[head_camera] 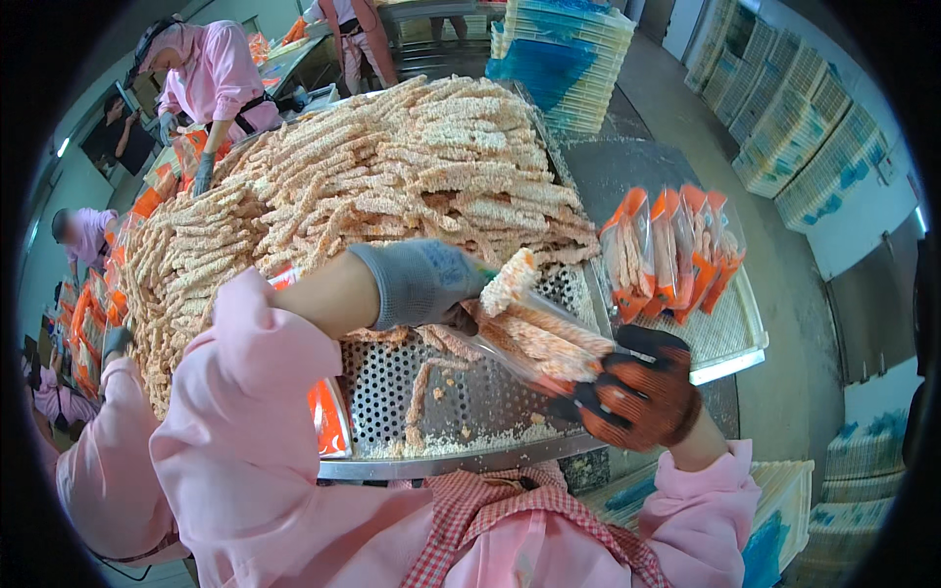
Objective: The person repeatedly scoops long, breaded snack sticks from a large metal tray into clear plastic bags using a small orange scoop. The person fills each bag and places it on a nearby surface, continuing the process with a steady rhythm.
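My left hand (434, 287), in a grey knit glove, is at the open end of a clear plastic bag, its fingers around crumb-coated sticks whose ends jut out. The bag (544, 338) holds several such sticks and has orange printing at its lower end. My right hand (636, 389), in an orange and black glove, grips that lower end. Both hands are above a perforated metal table (382, 382) with loose crumbs and a broken stick (417, 404). Beyond them lies a large heap of crumb-coated sticks (412, 162).
Filled bags (665, 250) stand in a row on a white plastic tray (735, 323) at the right. An orange bag (327, 415) lies by my left forearm. Stacked trays (566, 66) stand behind the heap. A co-worker (220, 73) works at the far left side.
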Action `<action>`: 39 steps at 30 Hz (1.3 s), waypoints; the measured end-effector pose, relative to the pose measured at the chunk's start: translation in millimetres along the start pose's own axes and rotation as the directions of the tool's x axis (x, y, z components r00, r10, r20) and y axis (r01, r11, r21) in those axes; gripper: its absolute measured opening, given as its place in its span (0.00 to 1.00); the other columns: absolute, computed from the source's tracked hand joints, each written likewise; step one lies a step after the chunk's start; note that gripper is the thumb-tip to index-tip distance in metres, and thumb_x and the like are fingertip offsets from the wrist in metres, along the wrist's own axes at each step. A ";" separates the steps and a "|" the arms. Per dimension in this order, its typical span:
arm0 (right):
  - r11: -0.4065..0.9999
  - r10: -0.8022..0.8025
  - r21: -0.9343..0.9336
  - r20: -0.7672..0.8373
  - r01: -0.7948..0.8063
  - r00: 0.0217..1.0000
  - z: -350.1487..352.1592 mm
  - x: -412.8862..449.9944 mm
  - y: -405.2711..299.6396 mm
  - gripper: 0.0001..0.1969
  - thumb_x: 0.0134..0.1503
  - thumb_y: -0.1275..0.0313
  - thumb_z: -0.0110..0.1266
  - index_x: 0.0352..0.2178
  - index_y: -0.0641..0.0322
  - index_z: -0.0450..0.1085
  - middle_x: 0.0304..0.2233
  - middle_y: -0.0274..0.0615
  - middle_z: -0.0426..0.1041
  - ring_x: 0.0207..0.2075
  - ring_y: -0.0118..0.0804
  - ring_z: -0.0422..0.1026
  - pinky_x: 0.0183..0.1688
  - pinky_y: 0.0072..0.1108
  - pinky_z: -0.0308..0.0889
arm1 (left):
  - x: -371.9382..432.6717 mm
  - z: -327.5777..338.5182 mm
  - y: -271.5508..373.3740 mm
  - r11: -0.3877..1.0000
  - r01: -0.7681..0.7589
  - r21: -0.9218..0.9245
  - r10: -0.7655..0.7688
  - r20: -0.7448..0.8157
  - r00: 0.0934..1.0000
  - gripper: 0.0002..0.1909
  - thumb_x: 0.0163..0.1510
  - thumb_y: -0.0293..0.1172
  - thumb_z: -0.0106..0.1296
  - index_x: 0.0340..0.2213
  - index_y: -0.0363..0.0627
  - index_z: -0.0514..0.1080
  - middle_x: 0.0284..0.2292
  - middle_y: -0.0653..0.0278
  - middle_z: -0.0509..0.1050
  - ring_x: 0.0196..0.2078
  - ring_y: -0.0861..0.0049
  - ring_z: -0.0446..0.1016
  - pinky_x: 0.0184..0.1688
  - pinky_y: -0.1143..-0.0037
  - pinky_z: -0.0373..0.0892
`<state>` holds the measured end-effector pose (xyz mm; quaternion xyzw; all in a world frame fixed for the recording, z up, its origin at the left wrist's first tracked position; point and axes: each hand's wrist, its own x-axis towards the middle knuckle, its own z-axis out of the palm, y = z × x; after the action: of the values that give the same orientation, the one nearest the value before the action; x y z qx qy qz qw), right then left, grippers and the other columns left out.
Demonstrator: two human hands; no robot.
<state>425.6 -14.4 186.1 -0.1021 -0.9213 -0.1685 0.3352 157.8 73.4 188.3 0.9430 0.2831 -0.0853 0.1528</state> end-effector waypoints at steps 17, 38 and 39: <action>0.987 0.143 -0.071 -0.059 -0.147 0.988 33.0 -13.5 -11.9 0.12 0.30 0.67 0.60 0.22 0.44 0.67 0.23 0.26 0.63 0.32 0.30 0.65 0.45 0.39 0.65 | -4.0 9.7 40.0 0.934 0.110 0.340 -0.100 -0.046 0.994 0.11 0.49 0.39 0.46 0.37 0.57 0.66 0.29 0.68 0.71 0.29 0.70 0.73 0.27 0.69 0.69; 0.914 0.371 -0.181 0.011 -0.363 0.928 25.4 -46.8 5.7 0.12 0.33 0.66 0.60 0.20 0.57 0.67 0.21 0.33 0.62 0.30 0.40 0.65 0.45 0.45 0.62 | -29.1 37.3 -49.7 0.835 0.536 0.129 -0.523 -0.120 0.844 0.14 0.54 0.31 0.45 0.44 0.53 0.69 0.31 0.62 0.75 0.30 0.72 0.75 0.33 0.76 0.72; 0.931 0.336 -0.153 -0.003 -0.332 0.942 30.2 -39.5 4.5 0.12 0.32 0.67 0.60 0.20 0.57 0.67 0.21 0.33 0.61 0.30 0.40 0.65 0.45 0.45 0.63 | -41.4 142.3 -92.9 0.945 0.269 0.187 -0.234 -0.187 0.954 0.15 0.54 0.31 0.43 0.43 0.57 0.68 0.37 0.62 0.73 0.36 0.69 0.74 0.38 0.73 0.72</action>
<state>439.1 -1.8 139.7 -0.2844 -0.8788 -0.1773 0.3396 61.1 78.1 42.6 0.9136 0.4024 -0.0565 0.0163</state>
